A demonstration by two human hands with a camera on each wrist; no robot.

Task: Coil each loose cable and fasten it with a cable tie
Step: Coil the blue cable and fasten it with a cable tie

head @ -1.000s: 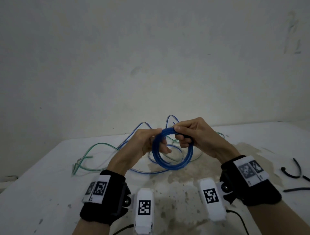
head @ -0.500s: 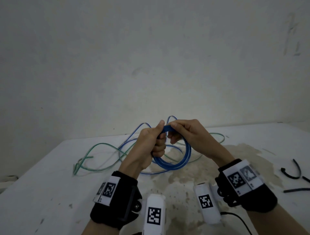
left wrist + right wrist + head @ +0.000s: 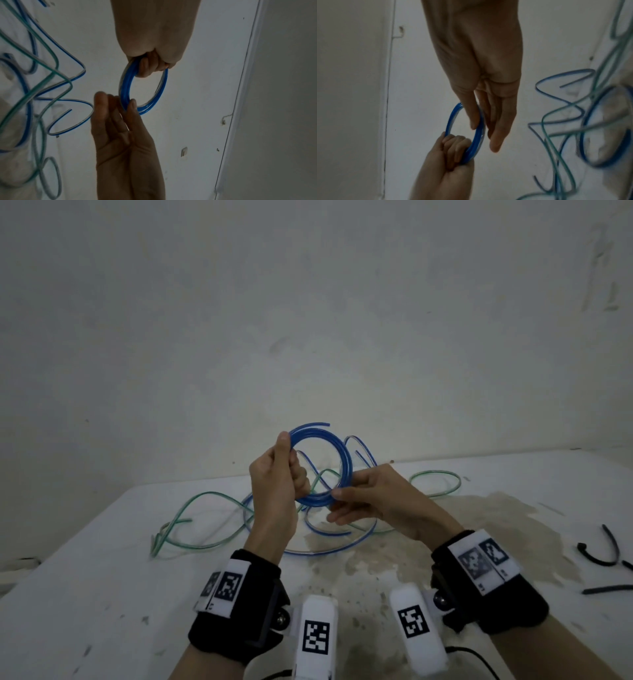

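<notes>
A blue cable coil (image 3: 344,460) of several turns is held upright above the white table (image 3: 102,577). My left hand (image 3: 284,467) grips its left side, fingers curled round the strands (image 3: 147,65). My right hand (image 3: 337,505) pinches the coil's lower right part between thumb and nearly straight fingers (image 3: 133,104). A short free end of the coil sticks out at the top. In the right wrist view the coil (image 3: 452,117) runs between my right hand (image 3: 479,128) above and my left hand (image 3: 457,148) below.
A loose blue-striped cable (image 3: 325,546) and a loose green cable (image 3: 205,494) lie tangled on the table behind and under my hands. Black cable ties (image 3: 603,553) lie at the right edge. A plain wall stands close behind the table.
The coil has been lifted and turned upright. My left hand shifted to its left side; my right hand moved from the top down to the lower right.
</notes>
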